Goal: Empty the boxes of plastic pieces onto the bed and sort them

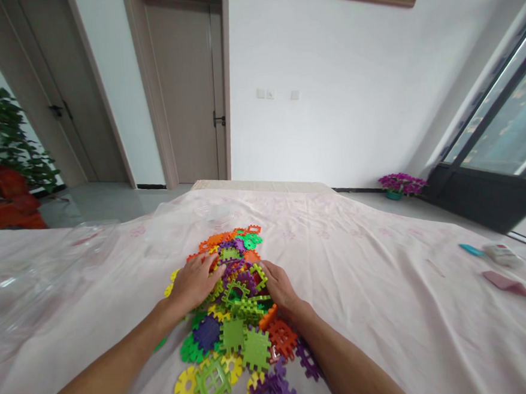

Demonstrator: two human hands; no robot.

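Observation:
A long heap of plastic interlocking building pieces (234, 331) in green, purple, orange, yellow and blue lies on the cloth in front of me. Most are toothed squares, some with window cut-outs; others are petal-edged discs. On the heap's left side rests my left hand (195, 281), open, its thumb apart from the fingers and pointing inward over the pieces. Against the right side lies my right hand (279, 285), its visible fingers stretched along the heap, beside a light green square frame (259, 277). Some fingertips of both hands are hidden among the pieces.
A pale pink cloth (365, 310) covers the wide surface. Clear plastic packaging (21, 286) lies at the left. Over at the right are a blue item (472, 249), a small whitish box (502, 255) and a pink piece (507, 283). Doors and a white wall stand beyond.

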